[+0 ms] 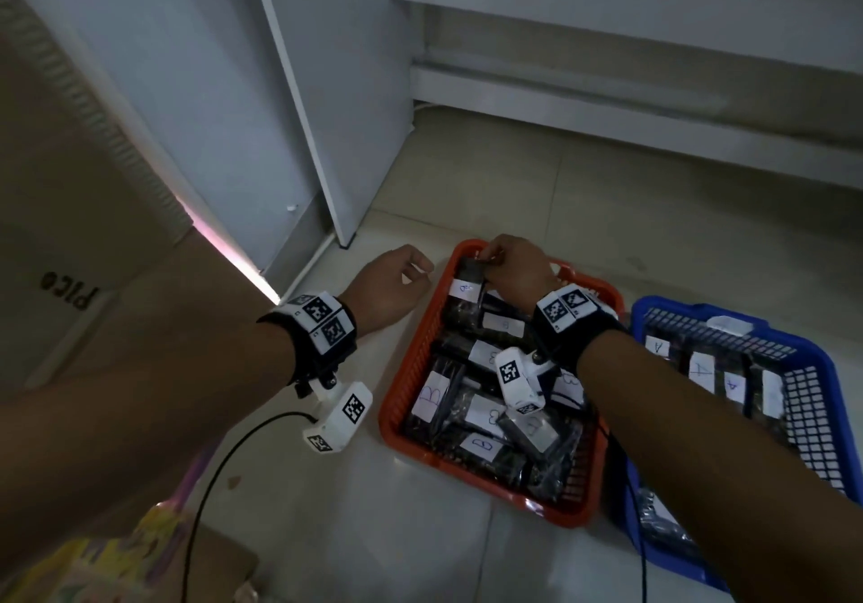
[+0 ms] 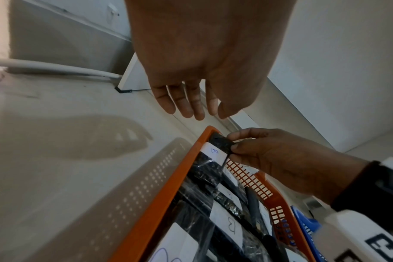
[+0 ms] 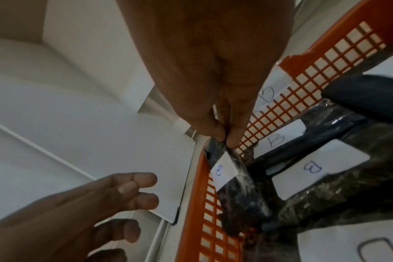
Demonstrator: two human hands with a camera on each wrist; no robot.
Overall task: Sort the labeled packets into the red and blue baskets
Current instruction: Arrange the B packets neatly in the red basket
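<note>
My right hand [image 1: 490, 262] pinches the top end of a dark packet [image 1: 467, 296] with a white label marked B, at the far left corner of the red basket [image 1: 411, 359]. The same packet [image 3: 236, 179] leans against the red basket wall [image 3: 204, 203], with my right fingertips [image 3: 227, 138] on its upper edge. My left hand [image 1: 397, 285] hovers just left of that corner, fingers loosely curled and holding nothing. Several B-labeled packets [image 1: 481, 443] fill the red basket. The blue basket [image 1: 812, 397] on the right holds A-labeled packets [image 1: 700, 371].
The baskets sit on a pale tiled floor [image 1: 355, 500]. A white cabinet panel [image 1: 308, 103] stands behind the red basket. A cardboard box [image 1: 60, 238] is at the left. A black cable [image 1: 219, 462] runs from the left wrist camera across the floor.
</note>
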